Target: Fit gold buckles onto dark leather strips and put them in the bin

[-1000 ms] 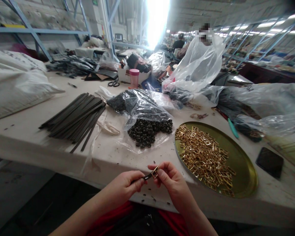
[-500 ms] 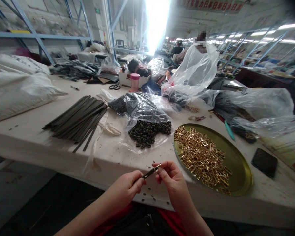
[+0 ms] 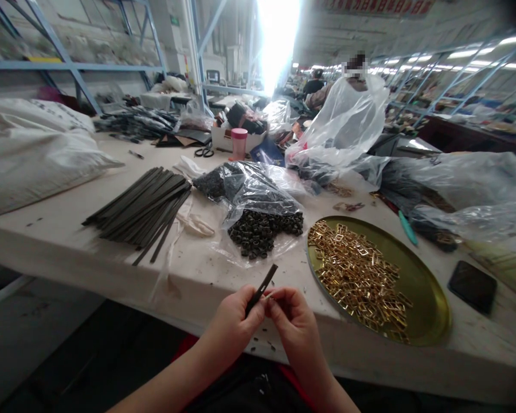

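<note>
My left hand is closed around a dark strap, whose free end sticks up and to the right, a small slot showing near it. Against the left fingertips, my right hand pinches a small gold buckle, mostly covered by the fingers. To the right lies a gold tray heaped with gold rectangular buckles. Similar dark straps are fanned in a pile at the left. Between pile and tray, small black loops spill from a clear plastic bag.
A black phone and a teal-handled tool lie beyond the tray. Farther back are scissors, a pink-lidded jar and plastic bags. A white sack rests at left. People sit in the background.
The strap's end has swung upward, away from the right fingers. My hands have come together, and the gold buckle now sits lower, beside the strap. The view has shifted slightly.
</note>
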Demonstrator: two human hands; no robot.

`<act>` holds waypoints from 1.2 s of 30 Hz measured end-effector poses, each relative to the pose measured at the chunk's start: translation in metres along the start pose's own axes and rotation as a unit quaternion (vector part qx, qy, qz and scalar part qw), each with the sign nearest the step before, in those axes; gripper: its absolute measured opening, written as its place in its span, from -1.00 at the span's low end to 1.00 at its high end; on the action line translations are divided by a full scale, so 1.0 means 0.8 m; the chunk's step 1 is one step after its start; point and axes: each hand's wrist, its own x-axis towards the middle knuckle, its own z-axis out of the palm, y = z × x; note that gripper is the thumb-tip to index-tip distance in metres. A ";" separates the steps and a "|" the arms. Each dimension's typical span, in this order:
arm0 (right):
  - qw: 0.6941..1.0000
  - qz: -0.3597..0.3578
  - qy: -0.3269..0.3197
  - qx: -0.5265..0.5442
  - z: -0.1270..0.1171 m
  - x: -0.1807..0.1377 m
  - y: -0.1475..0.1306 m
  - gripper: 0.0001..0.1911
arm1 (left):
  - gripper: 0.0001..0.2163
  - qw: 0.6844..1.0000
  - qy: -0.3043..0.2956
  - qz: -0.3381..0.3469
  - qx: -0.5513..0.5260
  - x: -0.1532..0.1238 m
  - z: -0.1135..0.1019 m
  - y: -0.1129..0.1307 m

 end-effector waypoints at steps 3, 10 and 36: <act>0.999 0.018 0.017 0.027 0.002 0.003 0.004 -0.81 | -0.77 1.000 0.019 -0.004 0.003 0.000 0.005 -0.001; 0.998 0.038 0.023 0.047 -0.002 0.010 0.011 -0.79 | -0.76 1.000 0.023 -0.007 0.004 0.003 0.009 -0.007; 0.997 -0.049 0.049 -0.044 -0.009 0.009 0.021 -0.89 | -0.78 0.999 0.032 0.005 -0.022 0.008 0.014 -0.008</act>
